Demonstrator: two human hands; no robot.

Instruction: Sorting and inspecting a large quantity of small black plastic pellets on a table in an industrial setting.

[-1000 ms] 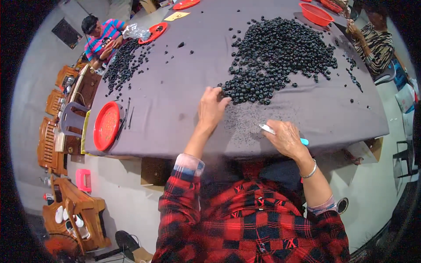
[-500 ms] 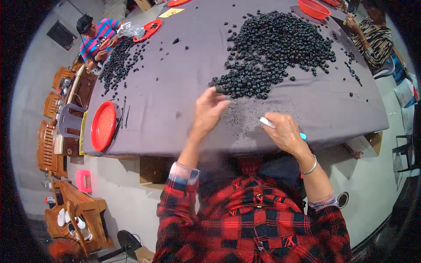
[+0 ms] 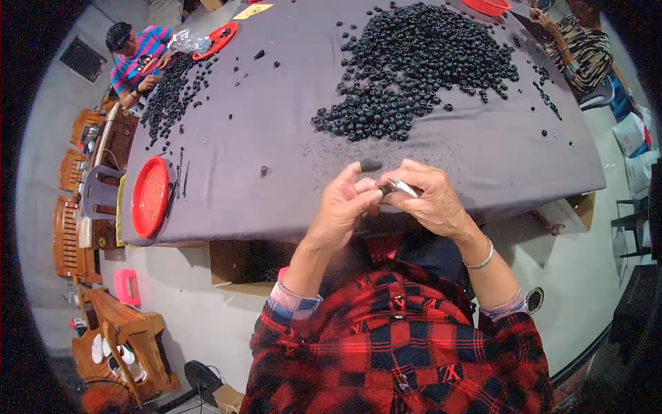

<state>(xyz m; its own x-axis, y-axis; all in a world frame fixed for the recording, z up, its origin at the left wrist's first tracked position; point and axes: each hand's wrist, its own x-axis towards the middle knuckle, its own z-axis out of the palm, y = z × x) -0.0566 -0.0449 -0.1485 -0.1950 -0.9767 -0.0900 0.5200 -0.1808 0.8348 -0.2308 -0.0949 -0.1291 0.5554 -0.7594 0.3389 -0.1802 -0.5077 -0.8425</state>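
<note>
My left hand [image 3: 343, 207] and my right hand [image 3: 434, 200] meet over the near edge of a cloth-covered table. Between my left thumb and fingers is a small black part [image 3: 386, 190], mostly hidden. A black finger cover [image 3: 370, 165] sits on my raised left index finger. My right hand is closed on a small silvery hand tool [image 3: 404, 188], its tip against or very near the part; its exact kind cannot be made out. Beyond my hands lies a large pile of round black ring-like parts [image 3: 427, 69], with dark crumbs scattered on the cloth before it.
A red tray [image 3: 150, 196] stands at the table's left edge, thin dark rods [image 3: 182, 172] beside it. Another black heap [image 3: 172, 96] lies before a co-worker [image 3: 138, 58] at far left. A second person [image 3: 579, 52] sits at far right, near a red basin [image 3: 486, 7].
My left hand has come back from the pile's edge toward me, now pinching a black part. My right hand has moved left to meet it, bringing the tool. The view has shifted slightly.
</note>
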